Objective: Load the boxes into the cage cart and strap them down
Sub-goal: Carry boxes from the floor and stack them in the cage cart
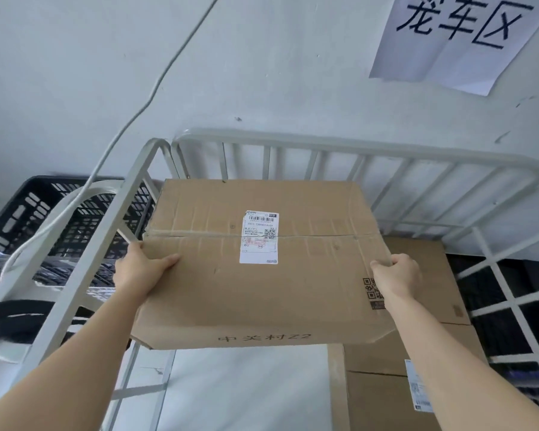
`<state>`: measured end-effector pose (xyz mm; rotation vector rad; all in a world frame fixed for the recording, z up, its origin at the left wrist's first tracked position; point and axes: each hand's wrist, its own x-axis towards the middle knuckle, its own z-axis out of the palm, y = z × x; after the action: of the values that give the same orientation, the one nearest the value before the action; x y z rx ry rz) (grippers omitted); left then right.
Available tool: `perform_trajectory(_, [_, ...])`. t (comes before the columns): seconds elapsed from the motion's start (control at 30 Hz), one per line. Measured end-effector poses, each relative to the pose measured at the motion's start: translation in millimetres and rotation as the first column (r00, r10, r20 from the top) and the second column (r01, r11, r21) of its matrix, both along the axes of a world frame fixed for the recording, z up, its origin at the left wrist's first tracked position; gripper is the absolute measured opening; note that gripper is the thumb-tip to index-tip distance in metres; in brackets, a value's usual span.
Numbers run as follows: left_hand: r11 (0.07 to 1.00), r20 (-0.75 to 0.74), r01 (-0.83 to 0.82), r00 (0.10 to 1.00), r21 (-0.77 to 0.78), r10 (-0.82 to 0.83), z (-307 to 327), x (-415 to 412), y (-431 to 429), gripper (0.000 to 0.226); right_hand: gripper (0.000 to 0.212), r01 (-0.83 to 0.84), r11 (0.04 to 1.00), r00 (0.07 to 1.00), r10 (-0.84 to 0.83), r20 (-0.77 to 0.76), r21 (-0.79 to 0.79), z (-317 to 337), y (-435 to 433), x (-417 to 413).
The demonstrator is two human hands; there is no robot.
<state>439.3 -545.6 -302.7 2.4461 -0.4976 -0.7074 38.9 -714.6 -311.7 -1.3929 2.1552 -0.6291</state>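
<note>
1. While the person's left hand (140, 269) grips the left edge of the big cardboard box (262, 300), thumb on top and fingers tucked out of sight below, the right hand (395, 275) has its fingers curled over the right edge. So both hands are clamped on the same box.
2. That box is held roughly flat up near the top rail of the cage cart (324, 141), over the cart's left half. Its far edge is close to the back rail, but it's hard to tell whether they touch.
3. A white shipping label (259, 237) is stuck across the taped seam on top. A printed QR code sits right by the right hand, and some printed characters run along the near edge.
4. A second cardboard box (380, 399) sits lower down inside the cart, on its right side and partly under the held one. It has its own label on the near face.
5. Outside the cart's left panel there's a black plastic crate (19, 219). A pale cable (151, 99) comes down the wall and drapes past it.
6. Above the cart's back rail, off to the right, a paper sign (458, 35) with big black characters hangs on the wall.
</note>
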Motion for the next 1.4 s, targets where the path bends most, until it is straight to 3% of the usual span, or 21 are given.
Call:
perform_trajectory(0.13, [0.999, -0.013, 0.001, 1.000, 0.037, -0.001, -32.9, 15.6, -17.3, 0.094, 0.013, -0.024, 0.995, 0.999, 0.021, 0.037, 0.096, -46.4, -15.9, 11.0])
perform_trajectory(0.23, [0.998, -0.052, 0.032, 0.998, 0.053, -0.029, -60.3, 27.4, -30.7, 0.091, 0.030, -0.024, 0.988, 0.999, 0.019, 0.033, 0.154, -81.6, -24.4, 18.1])
perform_trajectory(0.4, [0.991, -0.095, 0.096, 0.992, 0.097, -0.087, -113.4, 44.8, -56.0, 0.081, 0.039, 0.010, 0.980, 1.000, -0.008, -0.010, 0.198, -139.9, -35.9, 29.2])
perform_trajectory(0.9, [0.988, -0.143, 0.115, 0.985, 0.101, -0.100, -298.6, 62.4, -100.6, 0.082, 0.039, 0.055, 0.967, 0.998, -0.057, 0.001, 0.250, -322.8, -50.0, 49.7])
perform_trajectory(1.17, [0.982, -0.147, 0.122, 0.984, 0.143, -0.101, -371.9, 69.3, -115.2, 0.084, 0.056, 0.059, 0.956, 0.998, -0.064, 0.008, 0.287, -391.6, -52.5, 56.5])
perform_trajectory(1.4, [0.975, -0.135, 0.141, 0.984, 0.170, -0.119, -422.2, 74.6, -124.7, 0.081, 0.053, -0.002, 0.951, 1.000, 0.004, -0.004, 0.310, -433.2, -59.7, 60.7])
